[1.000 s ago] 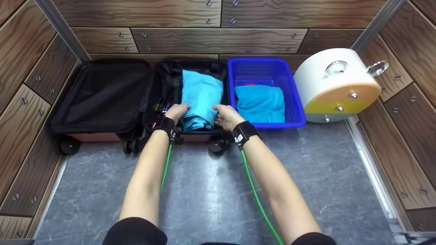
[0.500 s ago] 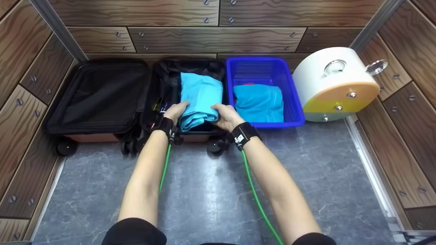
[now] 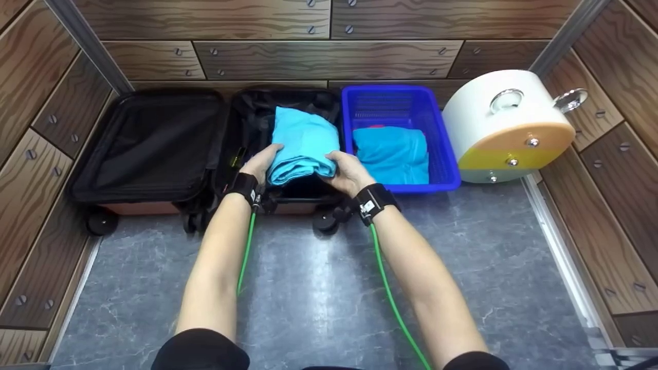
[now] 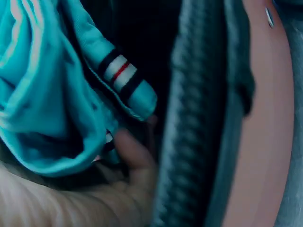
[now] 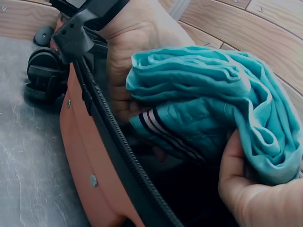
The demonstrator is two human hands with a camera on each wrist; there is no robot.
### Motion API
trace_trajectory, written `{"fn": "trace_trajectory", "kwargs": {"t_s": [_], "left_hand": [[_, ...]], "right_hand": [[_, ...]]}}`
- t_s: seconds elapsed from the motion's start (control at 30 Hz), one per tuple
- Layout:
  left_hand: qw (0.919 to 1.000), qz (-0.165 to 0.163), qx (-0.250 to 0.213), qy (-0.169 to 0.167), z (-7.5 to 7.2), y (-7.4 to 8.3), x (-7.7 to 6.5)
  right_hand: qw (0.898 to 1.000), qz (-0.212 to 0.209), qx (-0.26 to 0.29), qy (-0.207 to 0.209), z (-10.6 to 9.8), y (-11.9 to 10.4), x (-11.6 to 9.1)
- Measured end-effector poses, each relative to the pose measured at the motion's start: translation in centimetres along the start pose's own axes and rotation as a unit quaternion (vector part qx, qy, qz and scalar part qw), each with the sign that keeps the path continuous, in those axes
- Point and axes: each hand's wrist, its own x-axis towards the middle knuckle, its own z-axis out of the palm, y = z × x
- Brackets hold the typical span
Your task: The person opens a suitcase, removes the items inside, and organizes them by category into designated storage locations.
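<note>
A folded turquoise garment [image 3: 307, 141] lies across the middle of the open black-lined suitcase [image 3: 252, 115], its near end lifted. From the left side my left hand [image 3: 261, 162] grips it, thumb along the edge. My right hand [image 3: 350, 170] holds the right side, thumb on top and fingers tucked beneath. Several layers roll together in the right wrist view, above a trim of dark, white and red stripes [image 5: 161, 125]. In the left wrist view the striped trim [image 4: 120, 73] hangs beside the suitcase's zipper edge [image 4: 184, 109]. The fingertips under the cloth are partly hidden.
Left of it lies the other black suitcase half [image 3: 154, 144]. A blue basket [image 3: 452, 177] on the right holds a folded blue cloth [image 3: 393, 156] with something red behind. Beyond stands a white rounded cabinet [image 3: 493, 97] with coloured drawers. Wood-patterned walls enclose the grey floor [image 3: 308, 288].
Both hands have lifted the garment's near end and moved it slightly away from me. It now looks shorter and more bunched, with folds showing at its near edge.
</note>
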Motion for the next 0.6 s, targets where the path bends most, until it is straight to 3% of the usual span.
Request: {"fn": "trace_trajectory", "kwargs": {"t_s": [0.17, 0.3, 0.43, 0.6], "left_hand": [[0.9983, -0.004, -0.059, 0.005, 0.3, 0.5, -0.4], [0.998, 0.001, -0.062, 0.016, 0.3, 0.8, -0.8], [0.9943, -0.023, -0.102, -0.02, 0.4, 0.6, -0.8], [0.9796, -0.057, -0.182, -0.063, 0.6, 0.3, -0.7]], "right_hand": [[0.999, -0.016, -0.042, -0.024, -0.4, -0.5, -0.4], [0.994, -0.039, -0.094, -0.042, -0.7, -1.1, -0.8], [0.992, -0.043, -0.099, -0.063, -0.9, -1.5, -1.1], [0.994, -0.038, -0.067, -0.075, -1.2, -1.8, -1.3]]}}
